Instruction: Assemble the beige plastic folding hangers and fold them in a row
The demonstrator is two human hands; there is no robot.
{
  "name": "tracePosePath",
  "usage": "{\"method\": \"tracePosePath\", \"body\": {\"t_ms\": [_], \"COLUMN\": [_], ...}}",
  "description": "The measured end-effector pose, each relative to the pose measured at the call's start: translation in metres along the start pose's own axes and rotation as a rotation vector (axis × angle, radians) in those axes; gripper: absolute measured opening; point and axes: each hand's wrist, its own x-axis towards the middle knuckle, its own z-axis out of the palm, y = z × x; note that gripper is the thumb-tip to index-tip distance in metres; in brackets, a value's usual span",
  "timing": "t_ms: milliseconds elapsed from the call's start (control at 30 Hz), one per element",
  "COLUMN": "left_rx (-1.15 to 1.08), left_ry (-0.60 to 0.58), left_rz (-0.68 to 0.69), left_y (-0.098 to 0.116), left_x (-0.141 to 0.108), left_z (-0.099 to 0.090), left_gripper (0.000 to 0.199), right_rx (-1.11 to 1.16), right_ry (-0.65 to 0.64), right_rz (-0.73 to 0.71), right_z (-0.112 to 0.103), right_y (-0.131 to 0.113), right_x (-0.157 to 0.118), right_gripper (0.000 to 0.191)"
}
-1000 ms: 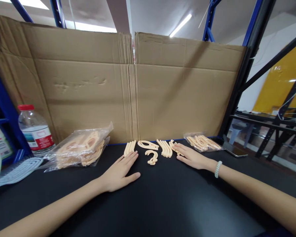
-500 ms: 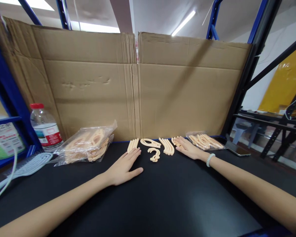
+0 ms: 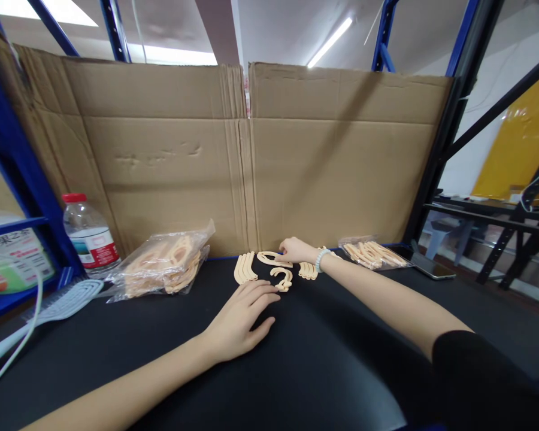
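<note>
"Black tabletop (image 3: 323, 377), cardboard (image 3: 336, 179) behind: what's obscured?"
"My right hand (image 3: 295, 250) covers part of the cream loop piece (image 3: 273, 263); whether its fingers grip, I can't tell. Nearby strips (image 3: 308, 272) are partly hidden too."
"And your left?"
"My left hand (image 3: 242, 317) lies palm down, fingers slightly spread, tips by the hooks (image 3: 288, 276), contact hard to make out"

Red-capped bottle (image 3: 91, 236), hairbrush (image 3: 74, 297), phone (image 3: 433, 267), cardboard (image 3: 336, 173)

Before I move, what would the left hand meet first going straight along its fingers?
Likely the cream hooks, close ahead of the left hand; whether they touch is unclear.
</note>
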Motion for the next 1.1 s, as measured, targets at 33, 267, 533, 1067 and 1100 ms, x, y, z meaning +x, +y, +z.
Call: {"method": "tracePosePath", "body": {"t_ms": [33,267,533,1067,1100], "left_rx": [-0.003,-0.001,0.099,0.093,0.087], "left_ry": [0.009,0.05,0.022,-0.062,-0.049], "left_rz": [-0.002,0.033,0.03,-0.193,-0.203], "left_y": [0.001,0.001,0.005,-0.04,-0.041], "left_x": [0.0,-0.003,0.025,0.088,0.09], "left_z": [0.0,-0.001,0.009,0.046,0.045], "left_gripper": [0.029,0.03,0.033,0.012,0.012], "right_rx": [-0.011,-0.022,0.2,0.837,0.855], "right_ry": [-0.036,-0.116,0.07,0.365,0.367], "right_rz": [0.016,0.065,0.035,0.017,0.015], "right_z": [0.002,0.009,0.011,-0.041,-0.042], "right_y": [-0.004,-0.011,-0.011,0.015,0.014], "right_x": [0.006,0.019,0.015,-0.07,-0.076], "right_gripper": [0.028,0.031,0.032,0.029,0.029]}}
